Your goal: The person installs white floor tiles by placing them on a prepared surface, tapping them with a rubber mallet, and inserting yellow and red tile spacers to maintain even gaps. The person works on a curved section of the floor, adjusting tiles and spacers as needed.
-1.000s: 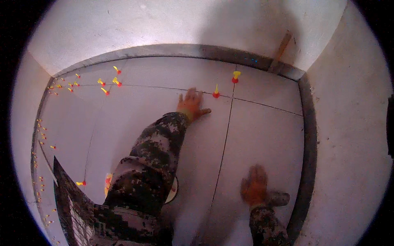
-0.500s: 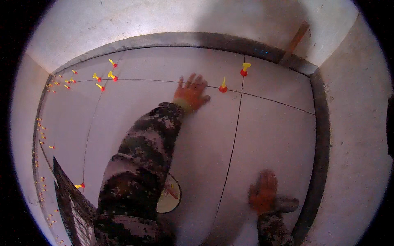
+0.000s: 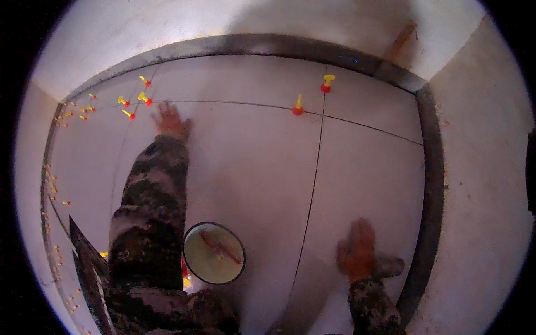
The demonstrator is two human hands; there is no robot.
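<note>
Tile, large and pale, lies flat on the floor, flanked by other tiles across thin dark joints. The left hand rests spread and flat on its far part, fingers released, gripping nothing. The right hand presses open-palmed on the next tile near the grey border strip; it too holds nothing, though a dark object just beside it is too blurred to tell.

Such a slab looks stiff, heavy and brittle, with a smooth glazed face that offers no grip; I judge it best handled by flat palm pressure or by the edges, never by a corner alone. Red and yellow clips stand in the joints, more lying near the left hand. A round bowl with a red tool sits by the left sleeve.
</note>
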